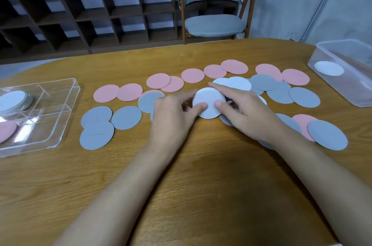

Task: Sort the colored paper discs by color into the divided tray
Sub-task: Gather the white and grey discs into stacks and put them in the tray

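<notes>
Holding white disc stack (207,99) btwn left grip (173,116) & right grip (249,113); both pinching it

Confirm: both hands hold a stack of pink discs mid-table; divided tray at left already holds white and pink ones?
No: the head view shows the stack in the left hand and right hand is white, not pink. The divided tray does hold white discs and pink discs.

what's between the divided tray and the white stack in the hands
Head view: going from the divided tray to the white stack, loose pink discs and gray discs lie on the table, then the left hand gripping the stack.
</notes>
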{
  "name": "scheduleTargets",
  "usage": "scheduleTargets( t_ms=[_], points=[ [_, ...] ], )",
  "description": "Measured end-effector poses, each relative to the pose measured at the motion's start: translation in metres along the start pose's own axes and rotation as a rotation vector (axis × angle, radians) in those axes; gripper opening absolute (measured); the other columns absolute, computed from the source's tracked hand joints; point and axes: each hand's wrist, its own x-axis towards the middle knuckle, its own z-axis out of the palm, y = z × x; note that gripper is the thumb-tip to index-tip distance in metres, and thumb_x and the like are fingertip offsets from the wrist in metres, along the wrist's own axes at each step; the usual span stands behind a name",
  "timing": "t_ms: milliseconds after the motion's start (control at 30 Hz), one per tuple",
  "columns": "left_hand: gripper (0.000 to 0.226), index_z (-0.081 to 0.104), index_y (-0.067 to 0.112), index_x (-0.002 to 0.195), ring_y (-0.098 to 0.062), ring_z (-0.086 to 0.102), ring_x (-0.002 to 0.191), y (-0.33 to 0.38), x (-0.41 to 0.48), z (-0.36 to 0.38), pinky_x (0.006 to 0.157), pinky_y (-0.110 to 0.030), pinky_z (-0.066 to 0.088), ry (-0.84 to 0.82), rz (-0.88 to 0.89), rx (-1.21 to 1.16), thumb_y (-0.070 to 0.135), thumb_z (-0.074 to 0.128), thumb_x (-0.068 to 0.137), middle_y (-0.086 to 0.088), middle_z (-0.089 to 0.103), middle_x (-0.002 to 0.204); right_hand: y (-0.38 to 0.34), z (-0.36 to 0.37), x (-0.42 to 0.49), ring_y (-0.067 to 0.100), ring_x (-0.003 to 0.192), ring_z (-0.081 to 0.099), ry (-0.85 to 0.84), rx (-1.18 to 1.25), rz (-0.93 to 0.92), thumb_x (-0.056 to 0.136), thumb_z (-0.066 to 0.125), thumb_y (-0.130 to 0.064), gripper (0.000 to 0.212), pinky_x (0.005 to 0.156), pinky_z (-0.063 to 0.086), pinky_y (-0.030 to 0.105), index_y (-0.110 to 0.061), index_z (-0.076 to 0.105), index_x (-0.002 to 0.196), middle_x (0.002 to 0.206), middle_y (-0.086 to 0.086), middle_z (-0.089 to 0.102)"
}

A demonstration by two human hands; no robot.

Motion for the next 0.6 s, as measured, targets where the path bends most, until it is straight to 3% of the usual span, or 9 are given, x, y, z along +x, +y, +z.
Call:
scheduleTargets(
  t_ms=[67,133,233,300,367,433,533,600],
  points=[
    [0.025,0.078,0.025,0.114,-0.013,0.062,0.069,-0.001,-0.001,0.001,0.071,-0.033,0.052,-0.015,0.023,0.027,0.032,0.077,0.090,0.003,0.073,0.076,-0.002,0.001,-0.001,0.012,0.130,0.053,-0.005,-0.172,-0.046,0.108,0.046,-0.033,0.052,0.099,0.037,0.015,-0.033,0.034,0.159,0.150,-0.011,0.053],
    [0.023,0.077,0.024,0.114,-0.015,0.065,0.073,-0.002,-0.001,0.003,0.072,-0.033,0.054,-0.019,0.047,0.037,0.032,0.073,0.093,0.004,0.074,0.079,-0.001,0.002,-0.002,0.013,0.140,0.045,0.034,-0.247,-0.082,0.109,0.046,-0.030,0.050,0.104,0.029,0.017,-0.029,0.036,0.158,0.154,-0.005,0.051],
    [0.021,0.079,0.027,0.115,-0.010,0.068,0.079,0.000,-0.001,0.000,0.072,-0.019,0.052,-0.017,0.064,0.024,0.029,0.072,0.095,0.011,0.076,0.084,0.000,0.002,-0.006,0.001,0.112,0.053,0.095,-0.209,-0.110,0.107,0.051,-0.025,0.039,0.088,0.034,0.004,-0.024,0.052,0.146,0.131,-0.005,0.066],
    [0.021,0.080,0.028,0.113,-0.007,0.068,0.080,0.002,-0.002,-0.003,0.070,-0.014,0.050,-0.017,0.069,-0.008,0.027,0.075,0.093,0.016,0.077,0.085,0.001,0.003,-0.009,0.000,0.093,0.054,0.111,-0.183,-0.108,0.106,0.053,-0.024,0.031,0.076,0.036,0.003,-0.024,0.057,0.136,0.112,-0.011,0.066],
    [0.021,0.080,0.029,0.113,-0.005,0.068,0.080,0.002,-0.003,-0.004,0.069,-0.011,0.048,-0.031,0.072,-0.037,0.029,0.077,0.092,0.019,0.076,0.087,0.004,0.001,-0.010,0.001,0.093,0.058,0.112,-0.130,-0.069,0.104,0.056,-0.024,0.027,0.073,0.040,0.005,-0.025,0.060,0.131,0.106,-0.013,0.065],
    [0.028,0.076,0.030,0.119,-0.003,0.067,0.081,0.001,-0.003,-0.003,0.069,-0.009,0.045,-0.059,0.085,-0.044,0.035,0.077,0.091,0.017,0.075,0.089,0.008,-0.004,-0.012,0.005,0.097,0.061,0.136,-0.043,-0.027,0.104,0.057,-0.024,0.025,0.076,0.048,0.013,-0.028,0.062,0.128,0.107,-0.008,0.069],
    [0.038,0.071,0.026,0.128,-0.002,0.065,0.091,-0.001,-0.004,0.001,0.080,-0.012,0.048,-0.111,0.163,0.012,0.037,0.076,0.091,0.013,0.074,0.103,0.013,-0.019,-0.016,0.012,0.103,0.066,0.226,0.091,-0.018,0.104,0.057,-0.021,0.026,0.089,0.056,0.042,-0.030,0.063,0.127,0.111,-0.007,0.071],
    [0.038,0.071,0.024,0.128,-0.001,0.063,0.098,0.000,-0.006,0.004,0.087,-0.016,0.048,-0.151,0.216,0.056,0.035,0.076,0.092,0.011,0.073,0.112,0.021,-0.034,-0.019,0.013,0.105,0.067,0.301,0.107,-0.006,0.103,0.057,-0.019,0.025,0.091,0.055,0.048,-0.030,0.064,0.125,0.111,-0.011,0.071]
  ],
)
